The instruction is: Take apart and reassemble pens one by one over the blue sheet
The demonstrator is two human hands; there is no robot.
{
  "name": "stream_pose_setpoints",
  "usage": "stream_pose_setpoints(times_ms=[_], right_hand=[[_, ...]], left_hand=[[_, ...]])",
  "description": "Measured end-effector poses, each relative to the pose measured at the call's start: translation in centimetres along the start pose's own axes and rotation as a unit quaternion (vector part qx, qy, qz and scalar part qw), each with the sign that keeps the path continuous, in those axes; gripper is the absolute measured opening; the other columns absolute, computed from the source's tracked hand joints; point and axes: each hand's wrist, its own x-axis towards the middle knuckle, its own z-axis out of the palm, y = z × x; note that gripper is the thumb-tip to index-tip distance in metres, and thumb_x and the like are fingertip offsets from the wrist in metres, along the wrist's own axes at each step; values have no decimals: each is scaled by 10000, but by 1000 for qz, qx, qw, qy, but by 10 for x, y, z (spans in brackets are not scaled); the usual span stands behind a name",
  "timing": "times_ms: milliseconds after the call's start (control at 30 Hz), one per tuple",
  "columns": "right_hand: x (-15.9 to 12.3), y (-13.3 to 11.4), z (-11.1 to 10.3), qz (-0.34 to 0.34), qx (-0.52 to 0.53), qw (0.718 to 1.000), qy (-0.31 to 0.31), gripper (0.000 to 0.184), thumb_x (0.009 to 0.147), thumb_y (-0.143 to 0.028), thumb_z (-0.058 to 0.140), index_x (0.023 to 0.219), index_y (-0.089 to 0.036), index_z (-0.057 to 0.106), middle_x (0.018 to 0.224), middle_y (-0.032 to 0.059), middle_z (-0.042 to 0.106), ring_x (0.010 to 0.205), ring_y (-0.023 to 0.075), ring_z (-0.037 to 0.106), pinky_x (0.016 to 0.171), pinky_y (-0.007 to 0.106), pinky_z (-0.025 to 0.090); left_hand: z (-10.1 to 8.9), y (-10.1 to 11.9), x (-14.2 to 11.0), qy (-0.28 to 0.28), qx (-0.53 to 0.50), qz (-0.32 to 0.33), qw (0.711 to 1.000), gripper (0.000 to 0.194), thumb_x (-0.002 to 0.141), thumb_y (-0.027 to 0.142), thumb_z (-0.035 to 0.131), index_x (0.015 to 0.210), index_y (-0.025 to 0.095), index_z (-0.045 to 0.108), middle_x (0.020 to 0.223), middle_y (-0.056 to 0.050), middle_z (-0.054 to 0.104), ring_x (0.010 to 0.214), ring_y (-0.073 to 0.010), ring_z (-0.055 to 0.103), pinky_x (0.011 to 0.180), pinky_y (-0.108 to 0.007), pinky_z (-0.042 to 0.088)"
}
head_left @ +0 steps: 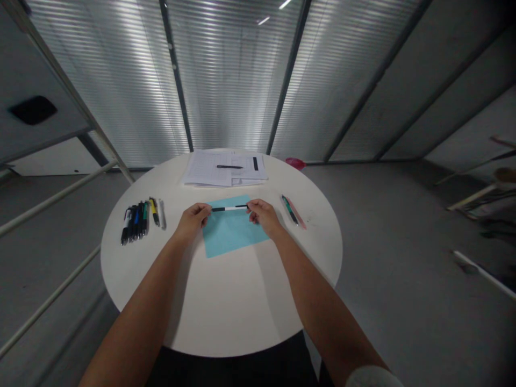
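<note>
Our bare forearms stretch forward, converging over the round white desk; on it, white printed papers carry text too small to read. Over the rectangular light-blue sheet, our left hand and right hand pinch opposite ends of a slim black-and-white pen, fingers closed.

Has a round white table in the middle, on a plain grey floor. Ends ahead in tall, finely slatted panels split by dark uprights, palely lit, with two bright streaks of light near the top edge. Dims markedly toward the right, into shadowed wall and blurred clutter. Carries, at left, slim pale rails and a broad grey panel with a dark patch.
</note>
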Motion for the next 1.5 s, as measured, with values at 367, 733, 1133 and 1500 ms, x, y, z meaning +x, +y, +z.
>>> stream_pose_setpoints(times_ms=[367,733,1133,1500], right_hand=[[0,1,-2,-5,7,1000,-3,259,674,-344,639,884,-196,614,750,-17,638,451,72,535,396,193,346],[1,3,-1,-30,-25,999,8,274,644,-304,643,895,-196,618,684,-45,583,454,72,525,406,204,360],[2,1,3,-24,-33,999,20,308,676,-381,645,922,-198,612,691,-40,603,446,66,519,396,195,357],[-2,-3,4,-21,-38,999,9,297,702,-454,639,840,-196,583,753,-17,631,462,60,516,407,191,358]], left_hand=[[1,4,-2,3,-5,-10,1000,299,683,427,724,749,153,623,624,-2,546,488,-78,434,455,-222,288],[1,6,-3,0,1,-20,1000,277,666,387,732,773,151,635,628,2,557,488,-74,433,454,-211,279],[1,6,-3,-6,-2,-5,1000,226,656,318,721,788,152,643,618,8,536,484,-79,425,452,-220,274],[0,2,0,-13,-16,-11,1000,236,659,295,727,832,161,637,568,36,479,474,-74,410,448,-216,266]])
